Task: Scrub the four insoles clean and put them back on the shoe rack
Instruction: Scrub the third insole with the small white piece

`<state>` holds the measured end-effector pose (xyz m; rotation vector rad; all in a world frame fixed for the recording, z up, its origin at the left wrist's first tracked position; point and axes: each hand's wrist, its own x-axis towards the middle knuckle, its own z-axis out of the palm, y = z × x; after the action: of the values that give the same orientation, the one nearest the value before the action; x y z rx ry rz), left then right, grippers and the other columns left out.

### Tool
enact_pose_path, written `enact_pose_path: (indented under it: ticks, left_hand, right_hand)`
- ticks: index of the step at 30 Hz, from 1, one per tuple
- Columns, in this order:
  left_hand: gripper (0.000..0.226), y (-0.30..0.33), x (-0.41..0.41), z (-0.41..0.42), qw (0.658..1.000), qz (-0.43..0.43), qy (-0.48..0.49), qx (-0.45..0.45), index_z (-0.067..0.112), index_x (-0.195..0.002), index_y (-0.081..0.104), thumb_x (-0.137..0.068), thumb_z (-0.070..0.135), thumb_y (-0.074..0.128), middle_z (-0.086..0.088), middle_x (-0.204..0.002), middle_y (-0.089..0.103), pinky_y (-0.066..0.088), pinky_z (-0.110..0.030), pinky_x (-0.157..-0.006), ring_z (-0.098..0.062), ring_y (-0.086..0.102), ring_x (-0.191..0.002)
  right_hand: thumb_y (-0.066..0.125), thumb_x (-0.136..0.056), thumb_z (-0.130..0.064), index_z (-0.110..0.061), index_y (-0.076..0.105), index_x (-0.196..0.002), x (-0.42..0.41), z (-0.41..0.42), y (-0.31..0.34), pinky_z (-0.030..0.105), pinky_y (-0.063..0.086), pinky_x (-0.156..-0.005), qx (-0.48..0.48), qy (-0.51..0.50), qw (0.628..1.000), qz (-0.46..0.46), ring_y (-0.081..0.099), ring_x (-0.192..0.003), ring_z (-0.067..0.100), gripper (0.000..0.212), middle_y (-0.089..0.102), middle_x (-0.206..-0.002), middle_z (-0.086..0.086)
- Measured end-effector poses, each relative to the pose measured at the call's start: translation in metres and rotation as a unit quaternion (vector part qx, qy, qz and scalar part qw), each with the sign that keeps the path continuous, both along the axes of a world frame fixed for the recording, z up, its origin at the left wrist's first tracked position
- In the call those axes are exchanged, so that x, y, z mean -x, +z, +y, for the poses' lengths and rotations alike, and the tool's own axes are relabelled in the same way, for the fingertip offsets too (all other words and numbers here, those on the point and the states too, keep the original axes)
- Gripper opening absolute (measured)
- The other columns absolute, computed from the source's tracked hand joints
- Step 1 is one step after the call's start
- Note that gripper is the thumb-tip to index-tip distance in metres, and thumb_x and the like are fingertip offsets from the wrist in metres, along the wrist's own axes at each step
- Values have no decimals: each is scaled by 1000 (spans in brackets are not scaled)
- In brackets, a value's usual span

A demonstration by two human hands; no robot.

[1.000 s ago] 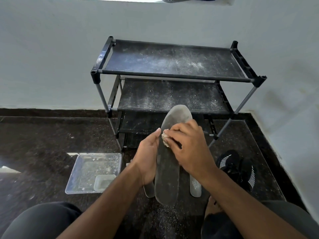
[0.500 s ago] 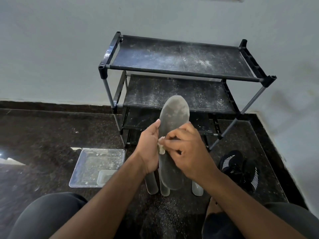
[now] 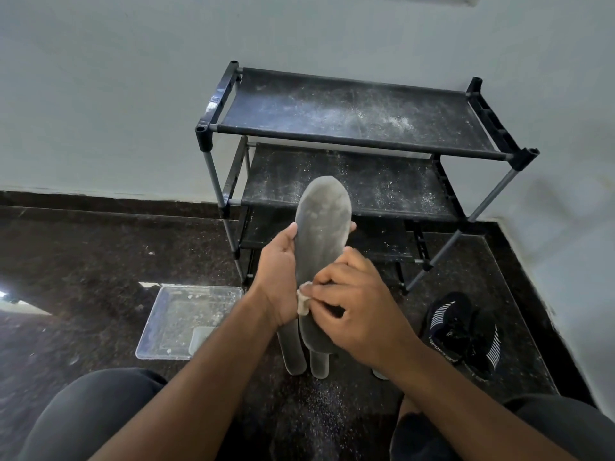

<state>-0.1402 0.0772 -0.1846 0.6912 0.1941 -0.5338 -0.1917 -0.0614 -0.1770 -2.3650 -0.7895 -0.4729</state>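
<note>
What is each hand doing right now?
Left hand: holding the insole.
Right hand: pinching a small cloth against the insole.

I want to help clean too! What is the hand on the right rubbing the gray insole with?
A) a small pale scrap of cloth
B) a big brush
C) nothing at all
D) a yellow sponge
A: the right hand pinches a small pale scrap of cloth against the gray insole, which the left hand holds up.
</note>
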Motion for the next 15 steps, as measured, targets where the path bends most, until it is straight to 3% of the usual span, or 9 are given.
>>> enact_pose_path:
  ticks: [3,7,8,11,12,15]
  left_hand:
    - [68,-1,-2,2,999,15,9,27,3,-140,63,-107,50,26,-11,-147,54,45,-38,-97,-26,59,-102]
    - [70,-5,-1,-5,999,33,13,10,2,-143,58,-107,54,26,-22,-147,58,48,-42,-108,-31,60,-126]
    - [68,-4,1,-7,999,33,9,2,1,-136,64,-108,52,28,-22,-139,64,51,-42,-106,-31,64,-125]
    - [54,-5,8,-14,998,13,-7,-65,5,-102,80,-106,40,39,-13,-101,76,60,-35,-83,-26,75,-91]
    - [51,-4,10,-16,997,14,-15,-81,6,-103,79,-105,39,41,-12,-99,76,60,-35,-81,-25,74,-89]
    - [66,-6,15,-17,996,33,-27,-78,5,-126,73,-107,56,36,-15,-120,74,56,-43,-94,-29,73,-107]
  right_hand:
    - [71,-89,-20,-20,80,-93,7,-2,-2,44,45,-79,13,17,1000,-5,52,-88,15,10,65,-83,-10]
    - [69,-92,-22,-18,79,-93,1,1,-3,41,45,-80,12,-65,997,-29,53,-88,16,11,65,-84,-8]
    - [69,-92,-23,-18,79,-92,-3,1,-2,40,44,-78,15,-89,995,-34,53,-88,16,11,65,-83,-8]
    - [68,-93,-25,-19,78,-92,-15,-3,-2,39,42,-75,41,-146,987,-50,52,-88,17,12,65,-84,-9]
    - [67,-94,-25,-19,78,-94,-18,-4,-3,39,41,-75,50,-158,985,-50,52,-89,17,13,64,-85,-9]
    - [67,-93,-25,-19,78,-101,-23,-7,-6,37,40,-75,53,-173,982,-56,51,-90,18,15,64,-88,-8]
